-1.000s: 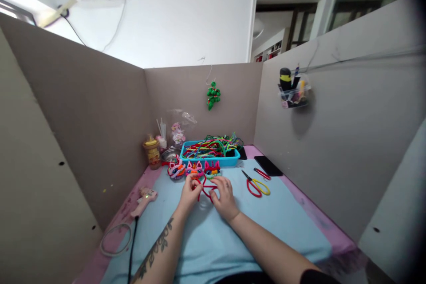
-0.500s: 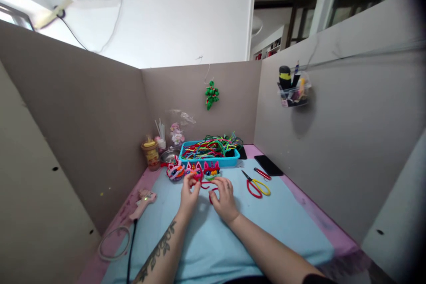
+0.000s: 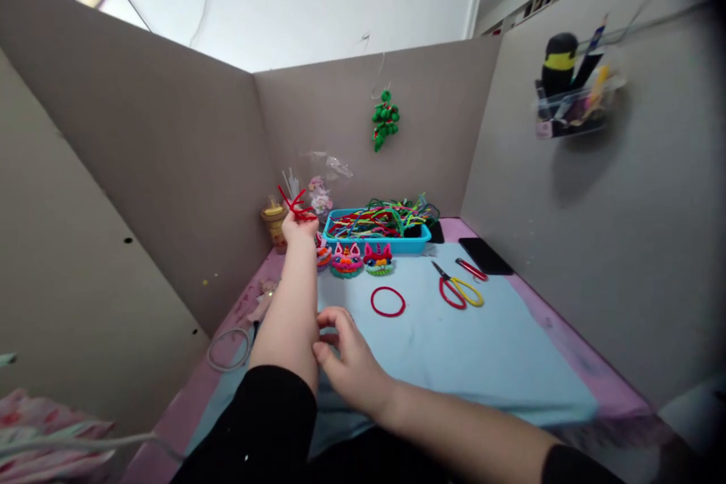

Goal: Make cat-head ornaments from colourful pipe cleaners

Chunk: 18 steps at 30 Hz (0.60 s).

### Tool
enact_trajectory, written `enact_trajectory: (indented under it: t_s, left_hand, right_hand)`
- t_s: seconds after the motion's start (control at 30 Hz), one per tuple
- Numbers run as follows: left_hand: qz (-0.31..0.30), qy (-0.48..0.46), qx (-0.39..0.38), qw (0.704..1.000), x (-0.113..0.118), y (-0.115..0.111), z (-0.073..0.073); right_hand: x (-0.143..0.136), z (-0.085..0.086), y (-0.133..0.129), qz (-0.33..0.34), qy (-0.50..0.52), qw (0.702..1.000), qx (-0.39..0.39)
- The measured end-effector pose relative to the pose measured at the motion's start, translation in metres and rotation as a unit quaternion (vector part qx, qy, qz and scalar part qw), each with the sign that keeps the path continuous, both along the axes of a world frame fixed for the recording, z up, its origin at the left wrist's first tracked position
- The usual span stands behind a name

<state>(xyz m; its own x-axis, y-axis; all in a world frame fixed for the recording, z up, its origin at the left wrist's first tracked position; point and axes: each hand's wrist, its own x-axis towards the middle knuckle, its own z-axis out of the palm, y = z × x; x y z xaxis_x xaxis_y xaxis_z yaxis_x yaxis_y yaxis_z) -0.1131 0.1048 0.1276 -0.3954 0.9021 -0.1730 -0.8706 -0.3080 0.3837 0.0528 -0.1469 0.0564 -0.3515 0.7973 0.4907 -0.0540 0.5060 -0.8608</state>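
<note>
My left hand (image 3: 299,229) is stretched far forward at the left, its fingers closed around several short red pipe cleaner pieces (image 3: 296,204) that splay out above it. Parts of those fingers are hidden. My right hand (image 3: 349,359) is beside my left forearm, fingertips at or against its skin; thumb and fingers are bent and apart, with nothing visible between them. A red pipe cleaner ring (image 3: 388,316) lies flat on the blue cloth (image 3: 431,355). Behind it sit colourful animal-face pieces, one pink (image 3: 346,263) and one red and green (image 3: 378,261), with another partly hidden by my left arm.
A blue tray (image 3: 386,245) full of coloured pipe cleaners stands at the back. Scissors (image 3: 457,292), a red cutter (image 3: 472,270) and a black phone (image 3: 485,256) lie to the right. A yellow-lidded cup (image 3: 275,225) stands behind my left hand. Grey partitions (image 3: 340,113) enclose the table.
My left hand has moved forward and left from the table middle, now with red pieces in it. My right hand has drawn back to the left forearm. The ring lies uncovered; the view has tilted down.
</note>
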Motion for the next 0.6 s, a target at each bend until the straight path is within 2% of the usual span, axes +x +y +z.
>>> enact_trajectory:
  t_s: [0.07, 0.13, 0.33, 0.5, 0.6]
  left_hand:
    - [0.002, -0.012, 0.0, 1.0, -0.003, -0.001, 0.001]
    - [0.008, -0.024, -0.006, 1.0, -0.007, -0.004, -0.001]
    - [0.028, -0.069, -0.019, 0.997, -0.016, -0.009, -0.011]
    - [0.029, -0.084, -0.022, 0.996, -0.022, -0.013, -0.008]
    - [0.03, -0.091, -0.031, 0.995, -0.023, -0.014, -0.005]
  right_hand:
    - [0.001, 0.003, -0.016, 0.037, -0.02, 0.998, 0.041]
    - [0.004, 0.002, -0.022, 0.074, -0.042, 0.995, 0.049]
    - [0.002, -0.009, -0.022, 0.032, 0.002, 0.999, -0.034]
    - [0.002, -0.01, -0.033, 0.08, -0.051, 0.995, -0.042]
    - [0.001, -0.012, -0.031, 0.06, -0.04, 0.996, -0.044]
